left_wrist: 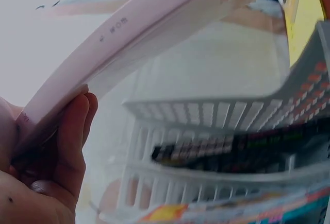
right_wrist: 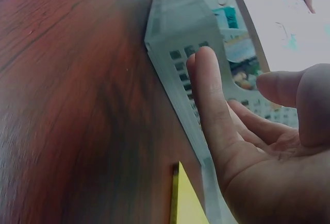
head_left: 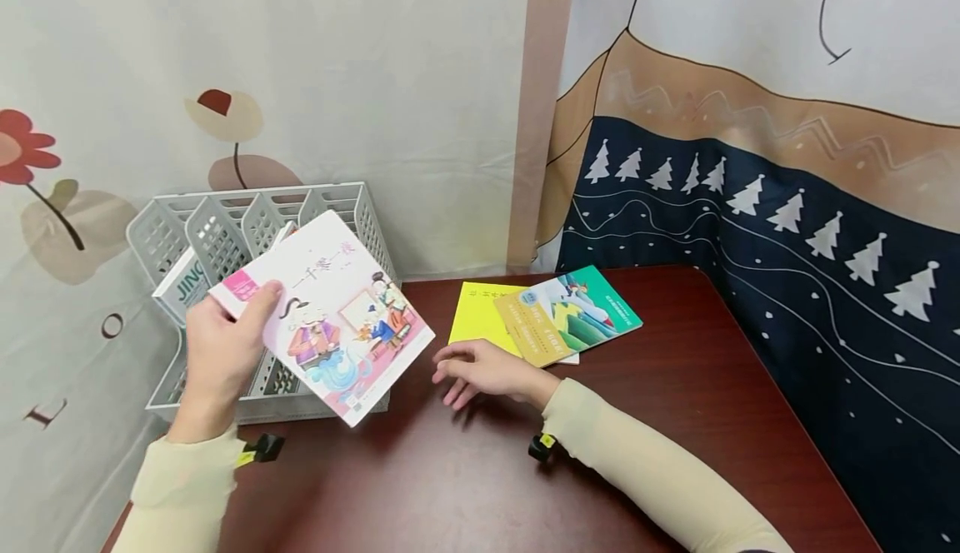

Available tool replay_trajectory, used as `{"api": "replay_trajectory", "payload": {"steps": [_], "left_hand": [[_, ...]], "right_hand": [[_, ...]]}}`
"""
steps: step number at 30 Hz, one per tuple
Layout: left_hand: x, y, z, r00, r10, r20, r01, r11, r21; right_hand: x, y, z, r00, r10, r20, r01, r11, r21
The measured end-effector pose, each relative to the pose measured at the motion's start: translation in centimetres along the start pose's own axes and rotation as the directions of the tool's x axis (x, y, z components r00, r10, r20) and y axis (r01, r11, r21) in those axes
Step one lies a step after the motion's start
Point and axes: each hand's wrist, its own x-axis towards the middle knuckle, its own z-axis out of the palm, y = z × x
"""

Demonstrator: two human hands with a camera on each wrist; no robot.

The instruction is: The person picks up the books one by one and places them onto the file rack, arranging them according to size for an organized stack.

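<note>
A white and pink illustrated book (head_left: 330, 320) is gripped at its left edge by my left hand (head_left: 225, 349), thumb on the cover and fingers behind. It is held tilted in front of a grey plastic file rack (head_left: 270, 407). In the left wrist view, the pink spine (left_wrist: 111, 31) faces the camera. My right hand (head_left: 487, 370) holds nothing; its fingers are loosely bent above the table, beside a yellow book (head_left: 480, 311). A green and gold book (head_left: 577, 311) overlaps the yellow one.
The rack's slots hold several books, among them a white one with green letters (head_left: 183, 286) at the left. The dark red wooden table (head_left: 465, 478) meets a printed curtain (head_left: 420, 120) at the back and a dark tree-patterned cloth (head_left: 810, 270) at the right.
</note>
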Motion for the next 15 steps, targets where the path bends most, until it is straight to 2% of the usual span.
{"api": "replay_trajectory", "payload": {"steps": [4, 7, 9, 12, 15], "left_hand": [[-0.1, 0.0, -2.2, 0.996, -0.040, -0.078, 0.036, 0.998, -0.058], [-0.1, 0.1, -3.7, 0.991, -0.061, -0.120, 0.044, 0.988, -0.145], [-0.2, 0.3, -4.6, 0.986, -0.060, -0.155, 0.035, 0.987, -0.157], [-0.4, 0.4, -5.6, 0.981, -0.057, -0.188, 0.038, 0.994, -0.101], [-0.9, 0.3, -6.4, 0.979, -0.058, -0.193, 0.051, 0.998, -0.040]], "right_hand": [[1.3, -0.3, 1.7, 0.999, -0.041, -0.013, 0.041, 0.999, 0.019], [2.2, -0.6, 2.9, 0.997, -0.073, -0.034, 0.074, 0.997, 0.025], [2.7, -0.9, 3.6, 0.996, -0.081, -0.048, 0.082, 0.996, 0.022], [3.3, -1.3, 4.6, 0.994, -0.074, -0.079, 0.074, 0.997, -0.001], [4.0, -1.5, 5.6, 0.992, -0.065, -0.112, 0.061, 0.997, -0.036]]}}
